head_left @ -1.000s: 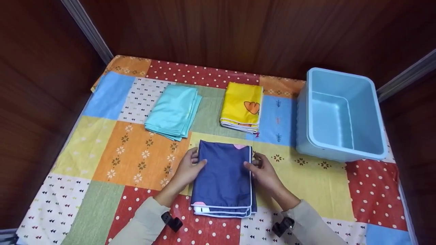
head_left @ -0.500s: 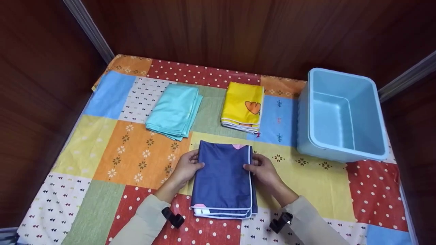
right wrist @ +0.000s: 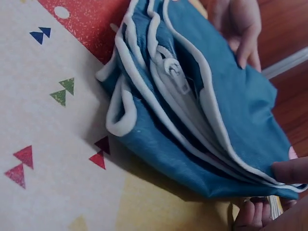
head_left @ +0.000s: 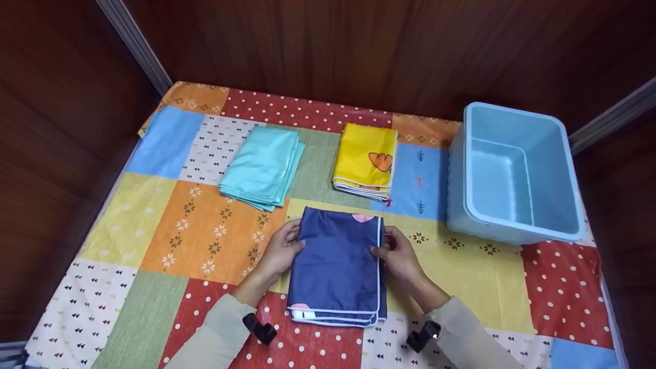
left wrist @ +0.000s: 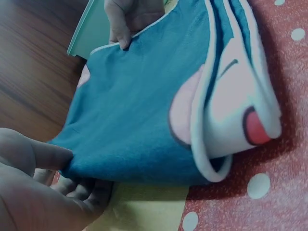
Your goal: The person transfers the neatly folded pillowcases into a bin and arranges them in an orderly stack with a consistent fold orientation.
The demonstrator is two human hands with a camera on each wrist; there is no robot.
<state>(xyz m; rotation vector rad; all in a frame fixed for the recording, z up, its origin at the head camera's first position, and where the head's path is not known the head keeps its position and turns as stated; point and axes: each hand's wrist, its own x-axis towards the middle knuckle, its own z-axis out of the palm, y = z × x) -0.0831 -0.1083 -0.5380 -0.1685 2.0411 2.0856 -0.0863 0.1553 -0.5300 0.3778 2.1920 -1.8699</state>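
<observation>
A folded navy cushion cover (head_left: pixel 335 271) with white piping lies near the front middle in the head view. My left hand (head_left: pixel 281 250) pinches its left edge, thumb on top and fingers underneath. Opposite, my right hand (head_left: pixel 403 256) pinches the right edge in the same way. The left wrist view shows the far end of the cover (left wrist: pixel 130 106) raised off the cloth, and a white printed figure between its near folds. A zip pull (right wrist: pixel 175 79) shows among the stacked layers in the right wrist view.
A folded turquoise cloth (head_left: pixel 264 166) lies at the back left, and a folded yellow cloth (head_left: pixel 361 156) with an orange print stands behind the cover. Nested light blue bins (head_left: pixel 456 200) are at the right. Beneath is a patchwork tablecloth (head_left: pixel 215 266); brown panels (head_left: pixel 307 51) enclose the table.
Both hands keep their grip near the far end of the navy cushion cover. Its far end has shifted slightly away and to the right. The other cloths and the bins stay put.
</observation>
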